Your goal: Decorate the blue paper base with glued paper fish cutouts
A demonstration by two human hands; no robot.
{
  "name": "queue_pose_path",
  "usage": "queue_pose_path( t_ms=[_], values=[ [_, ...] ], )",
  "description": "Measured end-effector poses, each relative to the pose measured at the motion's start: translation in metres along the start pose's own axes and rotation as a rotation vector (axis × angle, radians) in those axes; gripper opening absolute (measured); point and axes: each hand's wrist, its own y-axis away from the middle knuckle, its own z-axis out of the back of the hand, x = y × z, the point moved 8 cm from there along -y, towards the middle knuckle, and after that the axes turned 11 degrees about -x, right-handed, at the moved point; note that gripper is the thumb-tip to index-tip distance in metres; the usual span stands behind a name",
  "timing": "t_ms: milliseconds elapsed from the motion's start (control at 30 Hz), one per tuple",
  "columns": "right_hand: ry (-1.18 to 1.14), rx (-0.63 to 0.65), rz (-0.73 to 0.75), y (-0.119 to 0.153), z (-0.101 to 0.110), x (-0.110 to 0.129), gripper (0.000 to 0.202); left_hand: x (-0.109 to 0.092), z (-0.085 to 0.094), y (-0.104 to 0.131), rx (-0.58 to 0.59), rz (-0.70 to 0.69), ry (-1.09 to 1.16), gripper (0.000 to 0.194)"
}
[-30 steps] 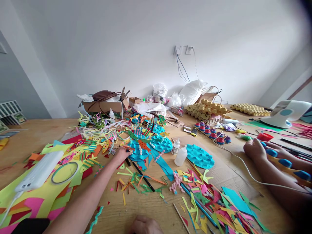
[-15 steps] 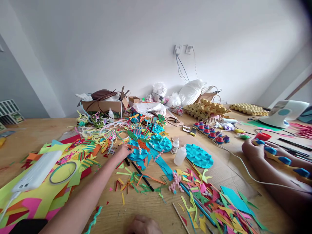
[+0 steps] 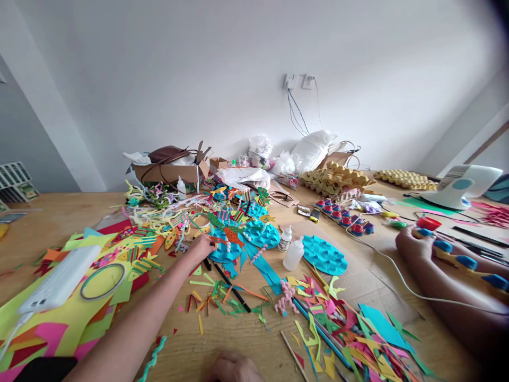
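Note:
My left hand [image 3: 203, 248] reaches out to the left edge of a round blue egg-carton piece [image 3: 225, 253]. Its fingers are pinched together beside an orange paper fish [image 3: 234, 236]; what they hold is too small to make out. Low in the view, my right hand [image 3: 234, 367] rests on the table with its fingers curled. Nothing shows in it, and the frame edge cuts off part of it. A black pencil-like stick [image 3: 233, 287] lies near the left hand. Blue paper strips [image 3: 265, 269] trail from the carton piece.
A clear squeeze bottle [image 3: 293, 254] and a small white bottle [image 3: 285, 239] stand beside another blue carton piece [image 3: 325, 254]. Paper scraps [image 3: 358, 339] cover the front right. Another person's hand [image 3: 413, 245] holds a painted carton strip [image 3: 465, 261]. A white cable [image 3: 393, 260] crosses there.
My left hand stays at the blue carton piece with almost no movement. My right hand has not moved. At the right, the other person's painted carton strip shifts slightly.

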Motion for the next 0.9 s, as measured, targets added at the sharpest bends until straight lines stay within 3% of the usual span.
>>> queue_pose_path(
  t_ms=[33,67,100,167,233,300,367,400,433,500,633,767,800,900],
  values=[
    [0.017,0.019,0.014,-0.007,0.015,0.015,0.023,0.001,-0.002,0.0,0.013,0.006,-0.001,0.013],
    [0.036,0.137,0.031,-0.015,0.03,0.031,0.022,0.003,-0.003,-0.001,0.026,0.012,-0.001,0.019],
    [0.041,0.364,0.081,-0.018,0.045,0.049,0.021,0.004,-0.005,-0.001,0.037,0.017,-0.001,0.025],
    [0.023,0.423,0.126,-0.039,0.126,0.075,0.027,0.006,-0.007,-0.001,0.051,0.024,0.0,0.031],
    [0.003,0.492,0.177,-0.055,0.222,0.081,0.038,0.008,-0.008,-0.001,0.056,0.028,0.001,0.032],
    [-0.051,0.462,0.225,-0.067,0.321,0.064,0.047,0.01,-0.008,-0.001,0.052,0.033,0.001,0.031],
    [-0.351,0.204,0.407,-0.072,0.422,0.042,0.046,0.011,-0.007,-0.001,0.038,0.037,0.002,0.03],
    [-0.446,0.123,0.44,-0.069,0.457,0.021,0.046,0.012,-0.006,-0.001,0.028,0.038,0.004,0.027],
    [-0.47,0.119,0.444,-0.065,0.478,-0.002,0.047,0.012,-0.004,-0.001,0.015,0.038,0.006,0.024],
    [-0.43,0.15,0.46,-0.053,0.496,-0.039,0.049,0.012,-0.001,-0.002,-0.013,0.038,0.01,0.014],
    [-0.054,0.597,0.456,-0.03,0.467,-0.077,0.057,0.013,0.003,-0.002,-0.058,0.043,0.029,0.005],
    [0.037,0.969,0.341,-0.034,0.474,-0.074,0.056,0.016,0.005,-0.004,-0.086,0.054,0.083,0.004],
    [0.07,1.165,0.273,-0.029,0.477,-0.075,0.054,0.017,0.005,-0.004,-0.091,0.058,0.101,0.004],
    [0.074,1.26,0.23,-0.034,0.489,-0.066,0.053,0.017,0.007,-0.003,-0.105,0.065,0.168,0.007]
  ],
)
